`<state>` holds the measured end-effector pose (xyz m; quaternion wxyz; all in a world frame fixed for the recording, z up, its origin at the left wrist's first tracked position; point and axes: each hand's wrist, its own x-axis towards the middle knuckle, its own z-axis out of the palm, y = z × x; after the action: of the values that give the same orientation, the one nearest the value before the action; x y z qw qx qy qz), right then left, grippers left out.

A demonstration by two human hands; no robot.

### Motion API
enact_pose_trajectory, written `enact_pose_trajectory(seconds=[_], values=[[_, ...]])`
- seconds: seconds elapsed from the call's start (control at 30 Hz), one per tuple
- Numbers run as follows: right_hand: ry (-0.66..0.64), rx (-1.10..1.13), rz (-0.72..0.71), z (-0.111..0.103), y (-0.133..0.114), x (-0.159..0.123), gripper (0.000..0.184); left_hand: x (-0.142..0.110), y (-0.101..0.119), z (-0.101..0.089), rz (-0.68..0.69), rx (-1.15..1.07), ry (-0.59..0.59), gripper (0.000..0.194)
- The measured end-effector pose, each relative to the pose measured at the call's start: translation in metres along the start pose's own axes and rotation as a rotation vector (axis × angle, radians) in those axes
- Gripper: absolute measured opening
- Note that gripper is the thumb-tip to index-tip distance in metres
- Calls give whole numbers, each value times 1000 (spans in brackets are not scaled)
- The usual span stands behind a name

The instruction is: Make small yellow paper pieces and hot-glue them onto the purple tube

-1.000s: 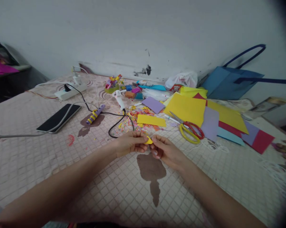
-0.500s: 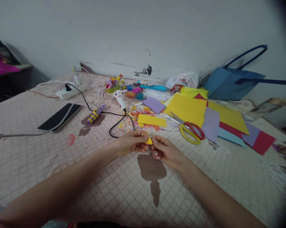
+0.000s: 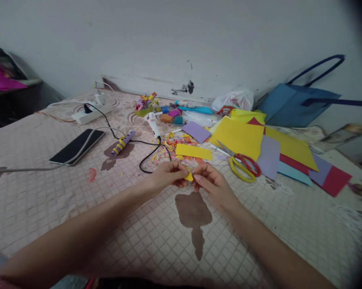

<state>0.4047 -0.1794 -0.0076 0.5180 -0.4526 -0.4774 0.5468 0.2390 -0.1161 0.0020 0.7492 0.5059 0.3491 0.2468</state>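
Note:
Between thumb and fingers my left hand (image 3: 172,175) pinches a small yellow paper piece (image 3: 190,176). My right hand (image 3: 207,179) meets its right edge with thumb and fingertips closed together; how much of the paper lies in that pinch is hidden. Just beyond the hands lie a yellow paper strip (image 3: 194,151) and many coloured scraps (image 3: 163,151). To the right rest scissors (image 3: 243,167) with yellow and red handles. Behind the scraps is a white glue gun (image 3: 153,125) with a black cord.
A phone (image 3: 77,147), a purple roll with yellow bands (image 3: 123,143) and a power strip (image 3: 92,114) lie left. Coloured sheets (image 3: 238,136) overlap at right, before a blue bag (image 3: 298,105). White string (image 3: 274,185) lies near the scissors.
The fingers of my right hand have shifted slightly at the paper's edge, and the hand has turned a little. My left hand still pinches the yellow piece. The view has moved slightly.

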Motion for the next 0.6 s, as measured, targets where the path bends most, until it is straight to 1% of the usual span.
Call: enact_pose_trajectory(seconds=[0.07,0.27,0.4,0.5,0.53,0.6], values=[[-12,13,7,0,0,0,15,-1,1,1,-4,0,-6,26],[3,131,78,2,-1,1,18,-2,2,2,-59,-140,-26,25],[6,110,84,1,1,1,18,-1,1,1,-63,-140,-30,25],[-2,-45,0,0,3,0,13,-1,-1,0,-52,-90,-25,24],[-1,-134,-56,0,3,-1,12,0,-2,0,-44,-65,-26,24],[10,-351,-212,-1,2,-3,14,0,-2,0,-24,-21,-27,25]])
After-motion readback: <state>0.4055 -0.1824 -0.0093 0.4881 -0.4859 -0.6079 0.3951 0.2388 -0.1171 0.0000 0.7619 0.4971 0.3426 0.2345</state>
